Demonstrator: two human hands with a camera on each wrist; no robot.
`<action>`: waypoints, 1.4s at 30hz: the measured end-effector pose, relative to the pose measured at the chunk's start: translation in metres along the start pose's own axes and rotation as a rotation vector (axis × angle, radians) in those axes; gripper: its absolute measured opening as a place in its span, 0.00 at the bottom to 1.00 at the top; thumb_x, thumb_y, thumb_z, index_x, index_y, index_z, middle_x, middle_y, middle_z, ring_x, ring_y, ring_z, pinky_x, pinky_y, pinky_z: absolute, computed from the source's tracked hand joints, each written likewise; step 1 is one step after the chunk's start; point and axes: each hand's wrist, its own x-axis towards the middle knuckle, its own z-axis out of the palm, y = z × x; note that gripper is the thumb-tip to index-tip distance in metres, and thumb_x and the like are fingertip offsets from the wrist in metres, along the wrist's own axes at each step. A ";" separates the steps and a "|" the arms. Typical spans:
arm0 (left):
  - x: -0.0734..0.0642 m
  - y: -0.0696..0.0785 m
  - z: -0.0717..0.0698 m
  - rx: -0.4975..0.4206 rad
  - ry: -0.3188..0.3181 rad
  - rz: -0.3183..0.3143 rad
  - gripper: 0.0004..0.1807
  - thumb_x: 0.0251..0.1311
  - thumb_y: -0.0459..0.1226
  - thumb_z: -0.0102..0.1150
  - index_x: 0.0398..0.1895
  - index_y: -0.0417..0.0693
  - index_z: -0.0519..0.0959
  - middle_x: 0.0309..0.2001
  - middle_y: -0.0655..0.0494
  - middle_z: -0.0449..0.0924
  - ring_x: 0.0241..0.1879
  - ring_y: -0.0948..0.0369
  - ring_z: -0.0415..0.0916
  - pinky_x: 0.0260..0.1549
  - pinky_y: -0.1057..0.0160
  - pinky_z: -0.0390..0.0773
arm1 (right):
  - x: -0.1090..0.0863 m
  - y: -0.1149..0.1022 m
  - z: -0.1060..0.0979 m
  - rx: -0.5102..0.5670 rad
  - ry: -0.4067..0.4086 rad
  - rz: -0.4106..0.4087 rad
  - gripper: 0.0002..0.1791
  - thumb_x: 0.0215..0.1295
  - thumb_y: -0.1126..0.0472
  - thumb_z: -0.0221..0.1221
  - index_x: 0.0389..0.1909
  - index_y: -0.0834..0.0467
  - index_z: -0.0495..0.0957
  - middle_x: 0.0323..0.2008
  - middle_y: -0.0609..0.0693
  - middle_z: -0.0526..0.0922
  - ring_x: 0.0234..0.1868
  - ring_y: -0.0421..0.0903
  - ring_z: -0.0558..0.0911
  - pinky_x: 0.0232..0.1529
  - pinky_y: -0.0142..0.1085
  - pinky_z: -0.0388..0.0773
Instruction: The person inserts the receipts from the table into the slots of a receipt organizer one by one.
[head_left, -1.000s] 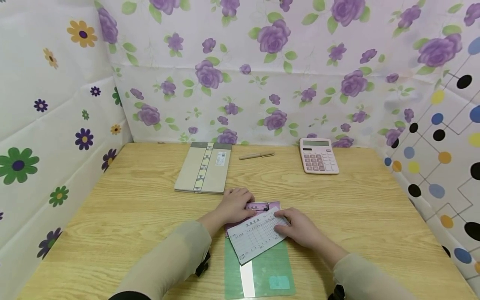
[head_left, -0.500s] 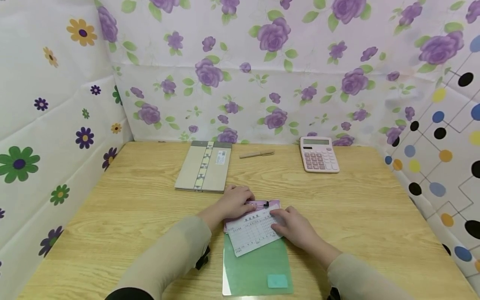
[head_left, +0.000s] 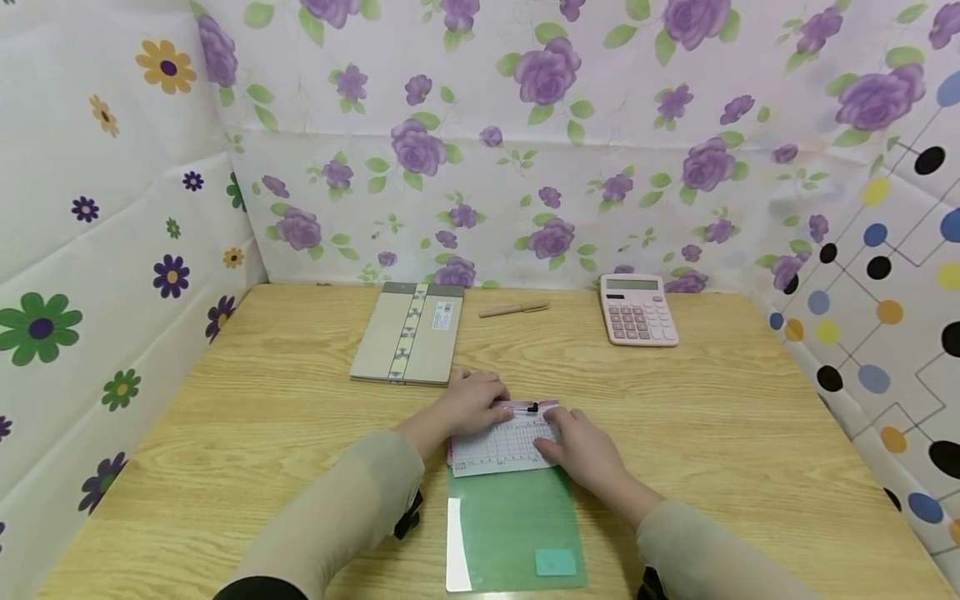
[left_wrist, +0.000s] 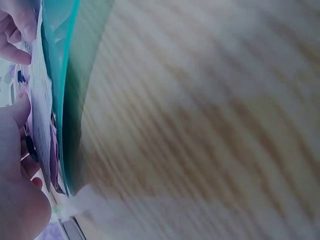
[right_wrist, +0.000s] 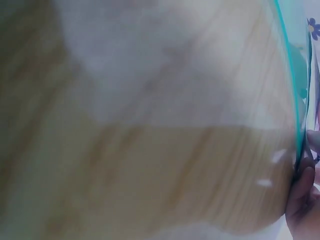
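Note:
A green translucent clipboard (head_left: 510,525) lies on the table before me, with a teal label near its lower right corner. Along its top edge runs a clip (head_left: 533,407) with a black end piece. My left hand (head_left: 472,404) grips the board at the top left, thumb by the clip and fingers over the far edge. A white printed form (head_left: 498,446) lies almost square on the upper board, over a purple sheet (left_wrist: 54,140) that peeks out in the left wrist view. My right hand (head_left: 585,450) pinches the form's right side; its fingers (right_wrist: 302,182) show at the right wrist view's edge.
Behind the left hand lies a beige notebook (head_left: 405,342) with a patterned band. A tan pen (head_left: 513,309) and a pink calculator (head_left: 638,312) sit toward the back of the wooden table (head_left: 712,417). Flowered and dotted cloths hang around three sides.
The form has turned from a slant to nearly level and slid up toward the clip, covering most of the purple sheet. My right hand moved slightly left with it; the left hand stayed.

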 end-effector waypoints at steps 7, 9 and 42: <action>-0.001 0.003 0.004 0.090 0.014 0.013 0.19 0.63 0.56 0.51 0.48 0.56 0.78 0.49 0.61 0.74 0.54 0.60 0.68 0.57 0.50 0.55 | 0.003 -0.002 0.001 -0.016 -0.005 0.028 0.28 0.60 0.46 0.62 0.55 0.58 0.72 0.42 0.58 0.77 0.37 0.51 0.79 0.37 0.47 0.75; -0.002 0.002 0.006 0.128 0.025 0.022 0.20 0.63 0.56 0.50 0.49 0.56 0.77 0.49 0.61 0.73 0.54 0.60 0.68 0.57 0.50 0.55 | 0.004 -0.002 0.001 -0.025 -0.003 0.028 0.28 0.59 0.45 0.62 0.55 0.58 0.72 0.41 0.58 0.77 0.36 0.51 0.79 0.35 0.47 0.75; -0.045 -0.028 0.005 0.017 0.071 -0.016 0.34 0.63 0.59 0.46 0.65 0.48 0.64 0.61 0.49 0.65 0.62 0.51 0.59 0.57 0.49 0.56 | -0.007 0.023 -0.016 -0.128 -0.135 0.052 0.35 0.54 0.33 0.59 0.61 0.45 0.71 0.32 0.48 0.68 0.24 0.45 0.67 0.21 0.37 0.61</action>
